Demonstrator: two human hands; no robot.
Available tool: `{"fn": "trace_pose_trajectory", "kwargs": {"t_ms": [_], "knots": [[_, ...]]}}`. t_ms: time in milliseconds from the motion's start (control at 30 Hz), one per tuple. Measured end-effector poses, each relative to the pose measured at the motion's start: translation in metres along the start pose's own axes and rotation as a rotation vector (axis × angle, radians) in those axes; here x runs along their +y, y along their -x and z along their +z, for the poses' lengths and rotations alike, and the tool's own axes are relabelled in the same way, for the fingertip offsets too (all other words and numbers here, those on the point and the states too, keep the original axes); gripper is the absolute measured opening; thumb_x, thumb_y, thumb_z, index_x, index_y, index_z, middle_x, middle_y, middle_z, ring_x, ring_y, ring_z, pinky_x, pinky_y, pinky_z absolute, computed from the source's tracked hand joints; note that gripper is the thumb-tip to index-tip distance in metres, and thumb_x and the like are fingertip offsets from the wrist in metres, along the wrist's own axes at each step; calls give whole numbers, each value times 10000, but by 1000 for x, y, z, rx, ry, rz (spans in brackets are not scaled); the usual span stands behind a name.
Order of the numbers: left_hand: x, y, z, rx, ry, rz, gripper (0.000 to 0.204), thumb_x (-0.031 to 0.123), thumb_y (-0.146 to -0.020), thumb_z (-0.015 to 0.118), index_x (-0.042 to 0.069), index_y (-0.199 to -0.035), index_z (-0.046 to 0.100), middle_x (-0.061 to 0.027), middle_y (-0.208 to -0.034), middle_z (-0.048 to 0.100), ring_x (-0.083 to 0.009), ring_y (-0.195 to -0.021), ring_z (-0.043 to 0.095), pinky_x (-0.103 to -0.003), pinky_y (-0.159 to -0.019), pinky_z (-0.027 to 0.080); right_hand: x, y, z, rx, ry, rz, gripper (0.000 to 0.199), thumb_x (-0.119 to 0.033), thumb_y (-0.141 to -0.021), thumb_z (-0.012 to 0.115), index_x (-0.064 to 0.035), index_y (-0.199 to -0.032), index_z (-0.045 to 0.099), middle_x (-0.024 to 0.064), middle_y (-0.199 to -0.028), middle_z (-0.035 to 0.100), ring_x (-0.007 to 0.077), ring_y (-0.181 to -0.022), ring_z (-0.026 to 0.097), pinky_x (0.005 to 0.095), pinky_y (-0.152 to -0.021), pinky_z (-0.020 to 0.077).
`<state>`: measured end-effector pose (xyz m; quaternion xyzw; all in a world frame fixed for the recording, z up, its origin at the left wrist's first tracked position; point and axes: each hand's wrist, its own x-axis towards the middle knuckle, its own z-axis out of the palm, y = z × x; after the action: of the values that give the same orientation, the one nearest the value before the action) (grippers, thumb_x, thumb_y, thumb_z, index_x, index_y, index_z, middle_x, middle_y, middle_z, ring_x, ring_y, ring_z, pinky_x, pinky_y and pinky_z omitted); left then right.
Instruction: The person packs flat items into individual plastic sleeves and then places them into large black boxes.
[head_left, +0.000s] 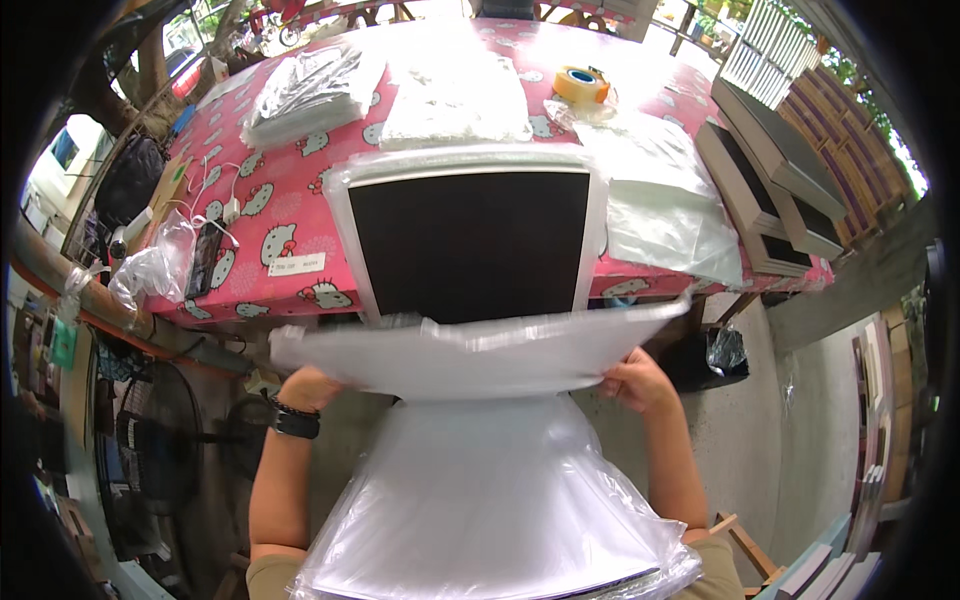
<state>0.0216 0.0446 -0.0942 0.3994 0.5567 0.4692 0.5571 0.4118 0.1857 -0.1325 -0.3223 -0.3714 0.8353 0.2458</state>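
A wide whitish plastic sheet point(480, 355), blurred along its upper edge, is stretched between my hands. My left hand point(312, 388), below a dark wristband, closes on its left part, with the fingers partly hidden. At the opposite side my right hand point(640, 382) pinches the sheet's edge. Just beyond, a black rectangular panel point(470, 245) with a pale border lies on the table's front edge, with clear plastic around its rim; the sheet covers its near end. Nearest my body, a stack of glossy clear plastic sleeves point(490, 500) spreads between my forearms.
Plastic packets point(315, 95) and a yellow tape roll point(581, 85) lie on the pink patterned table point(290, 195). Crumpled clear film covers part of its right side, near stacked black panels with pale edges point(790, 150). A dark phone-like object point(205, 258) and white cables are left. A fan point(160, 435) stands lower left.
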Motion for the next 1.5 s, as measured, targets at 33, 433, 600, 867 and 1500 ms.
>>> {"fn": "trace_pose_trajectory", "kwargs": {"t_ms": [33,433,600,867,1500], "knots": [[-20,1,-9,-77,-154,-85,236,230,-779,587,17,-881,584,-12,-799,568,-99,-735,490,-246,-689,397,21,1,-14,-57,-43,51,192,-114,-794,580,-21,-956,538,27,-786,576,78,-639,524,227,-573,434],[-201,-14,3,420,-570,-467,372,379,-790,566,14,-720,579,-31,-667,548,-107,-609,493,-250,-575,399,142,-28,-53,465,613,-231,117,-91,-817,542,-22,-912,553,-15,-706,523,58,-637,454,197,-586,376],[-228,-2,-2,368,241,-241,388,417,-825,511,36,-756,541,-35,-654,526,-99,-595,497,-246,-554,412,103,-10,-14,388,404,-28,173,-150,-757,626,-17,-858,579,24,-755,560,75,-656,480,212,-607,389],[-157,9,27,302,91,-326,240,276,-805,583,40,-803,539,4,-681,523,-71,-646,488,-211,-604,390,84,-10,-18,190,558,130,184,-200,-805,581,-23,-859,580,-1,-742,557,88,-655,483,208,-604,383],[23,47,35,-435,81,629,586,478,-814,432,53,-1217,426,-150,-1254,410,-295,-1166,368,-447,-933,254,-10,54,117,-226,296,-688,293,-276,-854,475,-54,-1018,572,160,-938,583,277,-884,548,341,-722,440]]}}
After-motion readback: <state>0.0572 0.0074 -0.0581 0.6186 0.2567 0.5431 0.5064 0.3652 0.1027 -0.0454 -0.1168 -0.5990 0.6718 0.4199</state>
